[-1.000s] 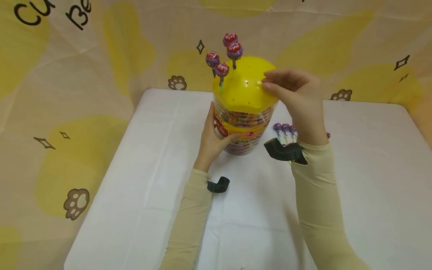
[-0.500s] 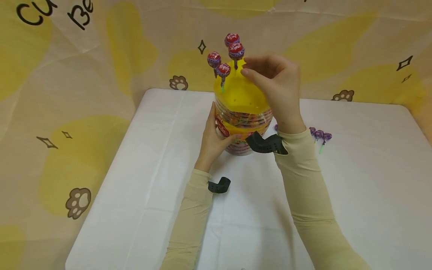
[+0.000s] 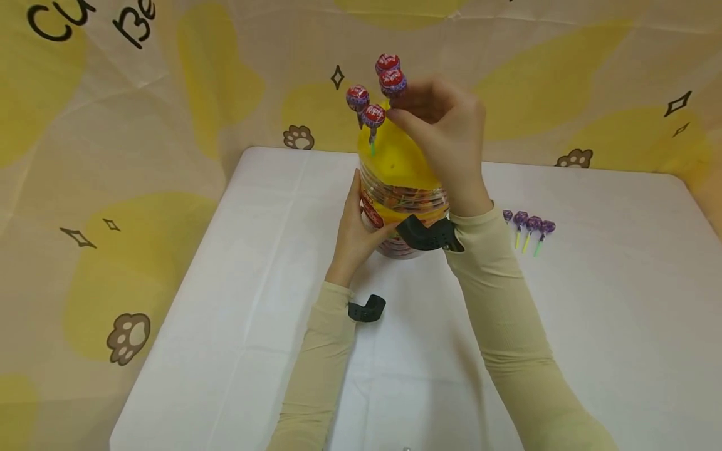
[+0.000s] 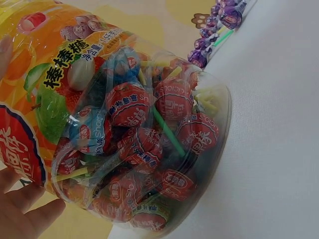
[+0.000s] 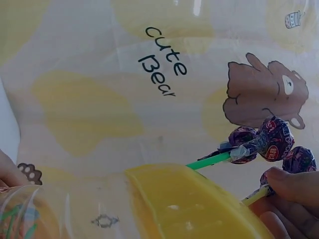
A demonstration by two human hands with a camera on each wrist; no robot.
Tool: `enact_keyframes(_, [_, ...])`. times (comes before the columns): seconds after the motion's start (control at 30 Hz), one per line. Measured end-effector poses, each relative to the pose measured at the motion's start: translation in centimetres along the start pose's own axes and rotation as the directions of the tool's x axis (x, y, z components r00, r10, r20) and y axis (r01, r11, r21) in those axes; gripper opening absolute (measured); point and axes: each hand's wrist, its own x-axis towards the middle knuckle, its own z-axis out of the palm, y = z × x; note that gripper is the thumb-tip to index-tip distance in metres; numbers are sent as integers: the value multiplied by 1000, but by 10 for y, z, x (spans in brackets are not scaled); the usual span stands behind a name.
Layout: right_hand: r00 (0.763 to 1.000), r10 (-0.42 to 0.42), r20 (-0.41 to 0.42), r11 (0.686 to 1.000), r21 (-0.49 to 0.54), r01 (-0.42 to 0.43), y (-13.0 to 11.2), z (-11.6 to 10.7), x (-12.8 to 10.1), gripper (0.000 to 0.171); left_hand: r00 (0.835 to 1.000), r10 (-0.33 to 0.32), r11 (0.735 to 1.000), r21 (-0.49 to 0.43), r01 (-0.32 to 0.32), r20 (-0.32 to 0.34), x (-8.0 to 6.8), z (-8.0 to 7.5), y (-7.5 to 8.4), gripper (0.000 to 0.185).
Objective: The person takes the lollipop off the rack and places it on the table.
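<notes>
A red-and-purple lollipop [image 3: 393, 82] stood over the yellow lid [image 3: 389, 150] beside three others, its stick pinched just below the wrapped head by the right hand [image 3: 451, 128]; working in line with the stick looked the surest way not to bend it. The left hand [image 3: 354, 241] gripped the jar [image 3: 402, 199] by its side, a brace worth keeping firm, while purple lollipops [image 3: 533, 224] lay right of it on the table [image 3: 609, 294].
</notes>
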Motion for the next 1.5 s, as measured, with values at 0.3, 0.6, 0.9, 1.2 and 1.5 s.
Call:
enact_keyframes(0.3, [999,14,-37,1000,-3,-14,0,3,0,14,1000,0,1000,0,0,-3,1,0,-1,104])
enact_keyframes(0.6, [995,42,-85,998,52,-37,0,3,-2,14,1000,2,1000,-7,-2,-2,2,1,-2,104])
enact_keyframes(0.9, [993,22,-118,994,106,-10,2,4,-3,13,1000,-3,1000,-29,4,3,2,0,-3,104])
enact_keyframes(1.2, [958,215,-191,928,345,-140,-1,-2,1,11,1000,-7,999,-36,7,1,2,1,-4,106])
enact_keyframes(1.5, [928,324,-186,801,575,-165,0,-19,-9,15,1000,11,999,-33,-11,-4,1,1,-4,109])
